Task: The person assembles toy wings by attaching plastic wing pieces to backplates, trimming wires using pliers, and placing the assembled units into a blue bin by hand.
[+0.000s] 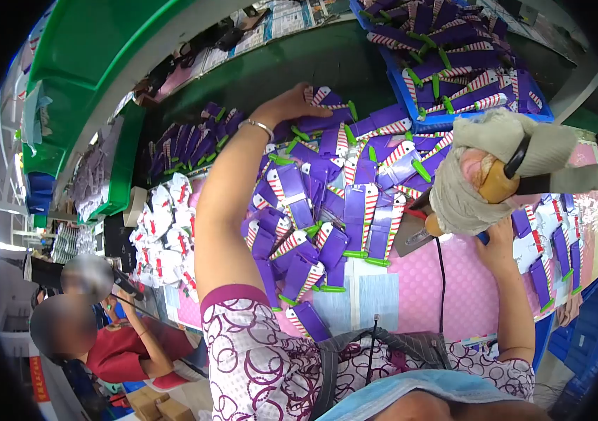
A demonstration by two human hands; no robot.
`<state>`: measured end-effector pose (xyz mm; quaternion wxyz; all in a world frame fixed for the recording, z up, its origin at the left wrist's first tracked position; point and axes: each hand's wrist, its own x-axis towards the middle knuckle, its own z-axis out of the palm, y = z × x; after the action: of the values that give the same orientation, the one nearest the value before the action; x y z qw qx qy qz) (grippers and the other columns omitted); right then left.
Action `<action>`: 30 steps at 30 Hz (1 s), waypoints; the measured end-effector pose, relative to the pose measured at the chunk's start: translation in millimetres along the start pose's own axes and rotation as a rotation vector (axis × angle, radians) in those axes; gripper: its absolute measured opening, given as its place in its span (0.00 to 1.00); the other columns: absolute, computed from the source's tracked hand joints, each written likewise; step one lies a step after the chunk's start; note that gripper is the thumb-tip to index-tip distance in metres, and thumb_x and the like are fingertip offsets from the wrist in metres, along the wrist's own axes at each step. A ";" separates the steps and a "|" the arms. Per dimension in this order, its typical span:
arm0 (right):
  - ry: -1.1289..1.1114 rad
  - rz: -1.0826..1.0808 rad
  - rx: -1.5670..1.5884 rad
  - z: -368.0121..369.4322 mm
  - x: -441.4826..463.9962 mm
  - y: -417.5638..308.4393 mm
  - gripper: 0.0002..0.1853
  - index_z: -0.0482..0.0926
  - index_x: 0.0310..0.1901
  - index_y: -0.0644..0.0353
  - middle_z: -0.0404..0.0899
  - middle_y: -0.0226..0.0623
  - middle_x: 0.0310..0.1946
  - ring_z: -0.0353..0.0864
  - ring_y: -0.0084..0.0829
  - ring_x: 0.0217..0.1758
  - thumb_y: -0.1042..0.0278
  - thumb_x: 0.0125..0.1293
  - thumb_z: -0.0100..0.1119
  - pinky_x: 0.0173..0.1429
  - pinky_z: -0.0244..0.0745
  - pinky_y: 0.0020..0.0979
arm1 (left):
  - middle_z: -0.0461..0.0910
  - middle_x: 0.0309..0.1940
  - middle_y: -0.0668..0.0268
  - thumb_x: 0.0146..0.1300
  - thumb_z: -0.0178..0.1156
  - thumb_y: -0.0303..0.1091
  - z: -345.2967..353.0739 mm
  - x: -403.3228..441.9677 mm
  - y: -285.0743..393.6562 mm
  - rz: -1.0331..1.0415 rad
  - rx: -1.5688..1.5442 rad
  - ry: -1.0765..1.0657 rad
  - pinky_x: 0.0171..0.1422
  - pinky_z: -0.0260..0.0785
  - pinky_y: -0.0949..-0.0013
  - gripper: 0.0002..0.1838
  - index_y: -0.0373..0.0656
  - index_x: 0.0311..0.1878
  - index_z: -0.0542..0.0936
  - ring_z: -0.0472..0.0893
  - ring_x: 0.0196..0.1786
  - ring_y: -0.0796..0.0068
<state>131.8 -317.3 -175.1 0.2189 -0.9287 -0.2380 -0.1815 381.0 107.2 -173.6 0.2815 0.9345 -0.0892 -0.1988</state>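
"At the far side of the heap, what is the left hand (288, 107) doing?"

"Its fingers reach a purple piece (324, 96) with a white, bird-like head. Thumb and fingers curve about it, but I can't tell whether they clamp it."

"And the right hand (500, 242)?"

"Just below the cloth-wrapped tool (457, 193). Its fingertips are mostly hidden, so I can't tell whether they are closed or apart."

"Where are the other purple pieces (366, 210)?"

"Heaped between the arms, red-striped beaks and green tips pointing every way. More fill the blue bin (457, 125) beyond."

"What lies nearer the body?"

"Pink matting (418, 288), crossed by a black cord (442, 295). White pieces with red marks (165, 235) sit left of the left arm, and a co-worker in red (120, 354) is farther left."
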 end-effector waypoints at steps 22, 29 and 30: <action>-0.033 0.009 0.073 0.9 -8.6 3.8 0.19 0.74 0.40 0.58 0.70 0.38 0.34 0.71 0.41 0.41 0.80 0.42 0.57 0.44 0.61 0.38 | 0.72 0.55 0.58 0.47 0.71 0.27 -30.7 -228.5 72.0 0.118 -0.442 0.231 0.58 0.66 0.71 0.50 0.45 0.71 0.51 0.75 0.52 0.74; -0.068 0.046 0.069 3.5 -18.3 6.0 0.21 0.74 0.45 0.56 0.73 0.41 0.42 0.71 0.44 0.51 0.81 0.44 0.56 0.52 0.62 0.40 | 0.68 0.55 0.48 0.43 0.73 0.44 117.4 -287.2 49.6 0.136 0.087 0.662 0.60 0.61 0.59 0.47 0.44 0.67 0.61 0.69 0.56 0.54; -0.078 0.007 0.079 5.4 -20.3 6.5 0.21 0.74 0.45 0.56 0.73 0.41 0.42 0.71 0.44 0.51 0.81 0.44 0.56 0.52 0.62 0.40 | 0.65 0.57 0.45 0.42 0.72 0.48 130.5 -290.2 55.2 0.148 0.192 0.770 0.62 0.58 0.55 0.47 0.44 0.66 0.62 0.65 0.59 0.49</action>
<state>119.8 -327.1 -190.7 0.2466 -0.9265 -0.2502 -0.1349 60.3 78.4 -148.8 0.2193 0.9538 -0.0625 0.1958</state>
